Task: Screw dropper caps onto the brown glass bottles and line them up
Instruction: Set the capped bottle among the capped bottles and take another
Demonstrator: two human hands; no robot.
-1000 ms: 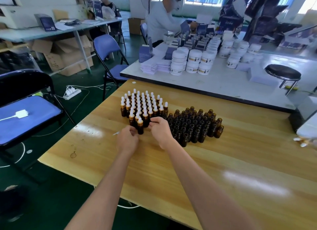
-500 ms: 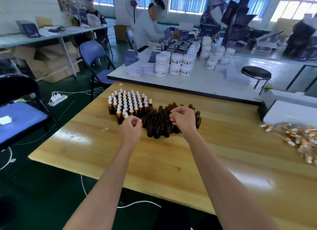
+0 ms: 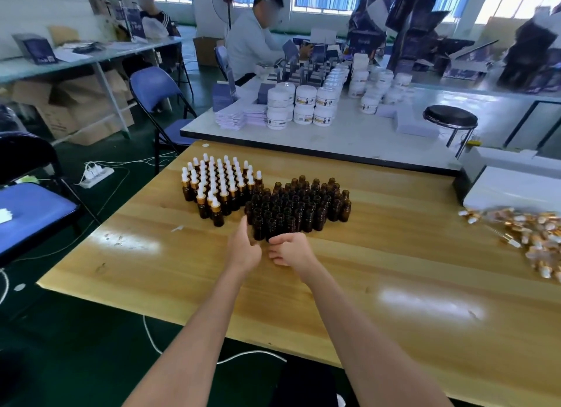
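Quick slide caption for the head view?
Left hand and right hand at the near edge of the uncapped bottles; capped bottles stand left of them, loose dropper caps lie far right.

Table top (image 3: 394, 285) under both hands: wood, pale plank grain, glossy varnish, white glare patches left of left hand (image 3: 244, 248) and well right of right hand (image 3: 288, 250).
Uncapped bottles (image 3: 299, 204) just beyond right hand: brown glass, dark, smooth, shiny.
Capped bottles (image 3: 218, 185) beyond left hand: same glass, gold metallic-looking collars, matt white bulbs.
Loose dropper caps (image 3: 534, 236) far right of right hand: shiny gold collars, white bulbs, blurred.
White table (image 3: 349, 142) farther beyond: smooth, dull sheen.
Jars (image 3: 303, 102) on it: glossy white plastic.
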